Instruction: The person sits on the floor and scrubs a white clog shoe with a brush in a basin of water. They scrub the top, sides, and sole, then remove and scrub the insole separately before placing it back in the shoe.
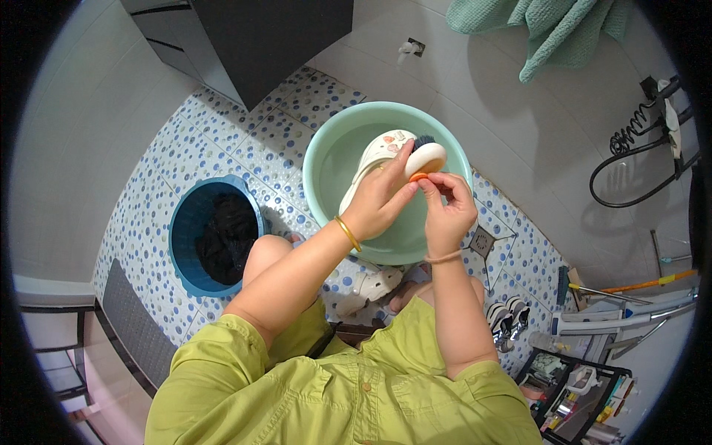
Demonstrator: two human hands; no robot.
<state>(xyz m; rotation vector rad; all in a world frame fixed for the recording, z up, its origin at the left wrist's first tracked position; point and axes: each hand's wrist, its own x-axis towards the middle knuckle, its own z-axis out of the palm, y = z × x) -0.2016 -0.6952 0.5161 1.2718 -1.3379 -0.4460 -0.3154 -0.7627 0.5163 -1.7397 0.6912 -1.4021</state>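
Observation:
A white clog (366, 165) with small coloured charms on its toe is in the light green basin (314, 185), partly hidden by my left hand. My left hand (378, 194) lies across the clog, its fingers and thumb closed about a round white scrub brush (425, 158) with dark bristles facing away from me. At the brush's near side is a small orange piece (418, 176). The fingertips of my right hand (449, 211) pinch that orange piece close to my left thumb. Whether my left hand also grips the clog is hidden.
To the left stands a blue bucket (180, 248) with dark cloth (226, 237) inside. Another white clog (367, 288) is on the floor between my legs. A floor drain (481, 242) lies right of the basin. A dark cabinet (278, 44) stands beyond; black-and-white shoes (507, 320) are at lower right.

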